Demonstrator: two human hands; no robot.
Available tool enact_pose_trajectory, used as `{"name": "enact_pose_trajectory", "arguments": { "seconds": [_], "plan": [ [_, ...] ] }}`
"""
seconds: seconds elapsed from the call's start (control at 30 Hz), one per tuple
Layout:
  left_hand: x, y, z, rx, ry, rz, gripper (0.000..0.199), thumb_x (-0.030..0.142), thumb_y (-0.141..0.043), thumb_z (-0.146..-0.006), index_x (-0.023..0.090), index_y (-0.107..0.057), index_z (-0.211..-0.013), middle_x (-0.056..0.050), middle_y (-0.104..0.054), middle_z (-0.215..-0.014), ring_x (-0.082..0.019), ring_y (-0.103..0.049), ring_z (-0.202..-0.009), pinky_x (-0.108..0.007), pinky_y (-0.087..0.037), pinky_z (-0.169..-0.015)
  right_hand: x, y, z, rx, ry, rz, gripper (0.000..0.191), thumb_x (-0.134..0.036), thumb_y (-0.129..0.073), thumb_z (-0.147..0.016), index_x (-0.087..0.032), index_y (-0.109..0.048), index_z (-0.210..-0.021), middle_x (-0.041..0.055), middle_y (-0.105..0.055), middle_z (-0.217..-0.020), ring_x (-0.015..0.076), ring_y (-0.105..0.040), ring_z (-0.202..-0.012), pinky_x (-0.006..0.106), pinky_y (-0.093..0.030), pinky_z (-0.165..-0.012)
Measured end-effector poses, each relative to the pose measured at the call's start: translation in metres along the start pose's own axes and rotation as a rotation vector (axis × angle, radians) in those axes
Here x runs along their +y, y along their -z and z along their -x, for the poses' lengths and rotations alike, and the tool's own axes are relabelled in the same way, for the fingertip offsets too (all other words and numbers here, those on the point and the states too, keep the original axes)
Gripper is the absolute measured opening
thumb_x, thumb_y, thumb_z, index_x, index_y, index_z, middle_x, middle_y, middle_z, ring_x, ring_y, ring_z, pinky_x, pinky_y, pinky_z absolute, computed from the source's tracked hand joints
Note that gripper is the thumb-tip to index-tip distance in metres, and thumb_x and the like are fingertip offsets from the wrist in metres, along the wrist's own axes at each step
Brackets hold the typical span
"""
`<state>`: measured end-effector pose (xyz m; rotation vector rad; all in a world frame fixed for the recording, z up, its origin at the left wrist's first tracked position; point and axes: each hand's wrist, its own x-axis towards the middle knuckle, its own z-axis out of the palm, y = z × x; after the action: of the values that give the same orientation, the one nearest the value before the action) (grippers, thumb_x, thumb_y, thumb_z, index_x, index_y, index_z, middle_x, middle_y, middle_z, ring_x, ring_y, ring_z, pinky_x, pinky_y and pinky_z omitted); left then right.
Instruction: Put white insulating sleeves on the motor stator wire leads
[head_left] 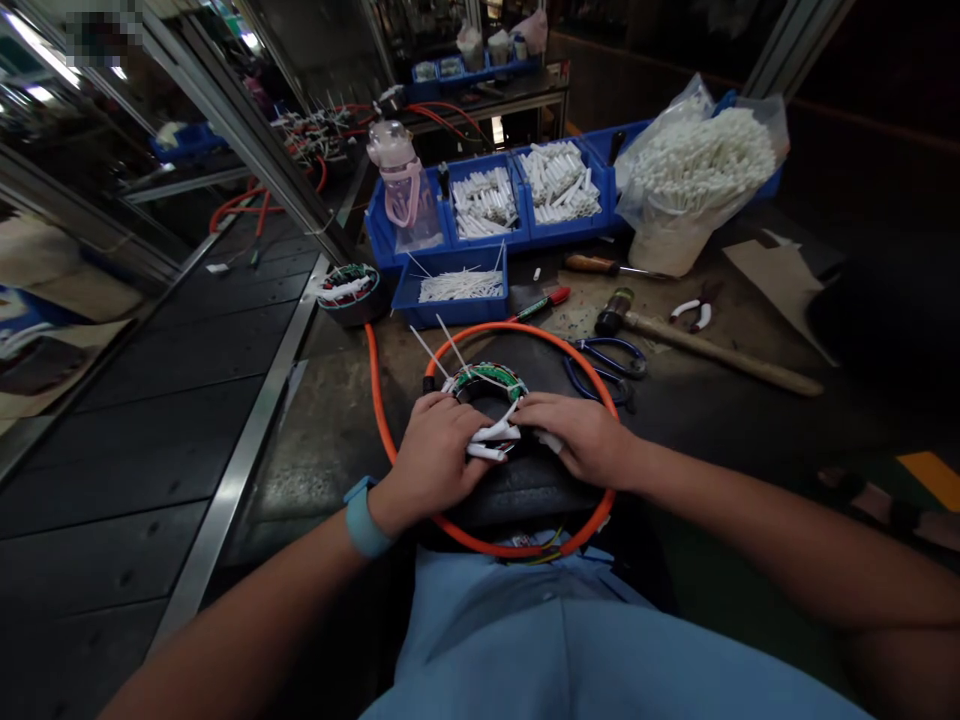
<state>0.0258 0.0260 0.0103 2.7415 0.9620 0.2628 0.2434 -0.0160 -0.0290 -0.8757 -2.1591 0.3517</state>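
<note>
A ring-shaped motor stator (pixel 491 378) with green winding ends lies on the bench in front of me. White cable ties (pixel 429 350) stick up from its far left edge. My left hand (pixel 439 445) is closed round the left side of the ring, its thumb beside white sleeved leads (pixel 491 435) at the near side. My right hand (pixel 581 435) is closed at the right side, fingertips pressed on the rim near a white sleeve. The fingers partly hide the ring. An orange cable (pixel 606 395) loops around the stator and both hands.
Blue bins (pixel 525 235) hold white tubes, behind a small tray (pixel 450 310) of cable ties. A second stator (pixel 349 292) sits left. Right lie a mallet (pixel 712 350), blue-handled pliers (pixel 607 358), a screwdriver (pixel 600 264) and white-handled cutters (pixel 701 310). A roller conveyor (pixel 172 400) runs along the left.
</note>
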Motion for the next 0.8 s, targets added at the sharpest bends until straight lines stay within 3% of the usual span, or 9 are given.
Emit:
{"name": "enact_pose_trajectory", "arguments": {
  "seconds": [0.17, 0.3, 0.37, 0.5, 0.63, 0.8],
  "plan": [
    [0.012, -0.007, 0.003, 0.06, 0.102, -0.062, 0.024, 0.038, -0.059, -0.077, 0.018, -0.062, -0.091, -0.004, -0.064, -0.082, -0.023, -0.055, -0.082, -0.044, -0.031, -0.089, 0.007, -0.003, -0.007, -0.005, 0.043, 0.018, 0.031, -0.005, -0.041, -0.08, -0.016, -0.052, -0.106, 0.0094, -0.063, -0.098, 0.0188, -0.058, -0.099, 0.035, -0.05, -0.086],
    [0.007, 0.004, 0.006, -0.045, -0.023, 0.084, 0.048, 0.037, -0.052, -0.085, 0.017, -0.044, -0.127, -0.008, -0.062, -0.11, -0.022, -0.053, -0.101, -0.042, -0.028, -0.097, 0.007, 0.003, -0.006, -0.005, 0.116, 0.07, 0.029, -0.005, -0.041, -0.081, -0.015, -0.053, -0.106, 0.0099, -0.063, -0.098, 0.0196, -0.056, -0.105, 0.036, -0.049, -0.089],
    [0.005, 0.008, 0.006, -0.08, -0.055, 0.074, 0.043, 0.033, -0.042, -0.091, 0.019, -0.04, -0.132, -0.007, -0.063, -0.108, -0.02, -0.055, -0.098, -0.04, -0.029, -0.096, 0.002, 0.006, -0.004, -0.019, 0.092, 0.078, 0.032, -0.009, -0.044, -0.082, -0.015, -0.051, -0.113, 0.0108, -0.062, -0.105, 0.0194, -0.055, -0.107, 0.035, -0.049, -0.09],
    [0.014, 0.007, -0.001, -0.057, -0.003, -0.153, 0.029, 0.031, -0.04, -0.092, 0.019, -0.06, -0.109, -0.005, -0.065, -0.083, -0.02, -0.056, -0.08, -0.038, -0.037, -0.08, -0.016, 0.006, -0.004, 0.02, 0.015, 0.277, 0.039, -0.018, -0.047, -0.088, -0.013, -0.046, -0.126, 0.0136, -0.059, -0.113, 0.0208, -0.055, -0.105, 0.035, -0.048, -0.086],
    [0.021, 0.001, -0.004, -0.054, 0.014, -0.291, 0.028, 0.031, -0.041, -0.091, 0.016, -0.063, -0.095, -0.006, -0.063, -0.077, -0.022, -0.056, -0.078, -0.038, -0.039, -0.075, -0.025, -0.004, -0.007, -0.002, 0.11, 0.569, 0.028, -0.018, -0.038, -0.093, -0.009, -0.06, -0.108, 0.0118, -0.064, -0.091, 0.0198, -0.055, -0.082, 0.033, -0.046, -0.072],
    [0.012, -0.009, 0.005, 0.088, -0.109, -0.219, 0.041, 0.03, -0.04, -0.093, 0.012, -0.045, -0.129, -0.01, -0.064, -0.099, -0.022, -0.056, -0.091, -0.04, -0.041, -0.087, -0.02, -0.013, -0.008, -0.052, -0.008, 0.56, 0.024, -0.017, -0.041, -0.091, -0.012, -0.064, -0.097, 0.0089, -0.062, -0.084, 0.0184, -0.05, -0.074, 0.031, -0.04, -0.067]
  ]
}}
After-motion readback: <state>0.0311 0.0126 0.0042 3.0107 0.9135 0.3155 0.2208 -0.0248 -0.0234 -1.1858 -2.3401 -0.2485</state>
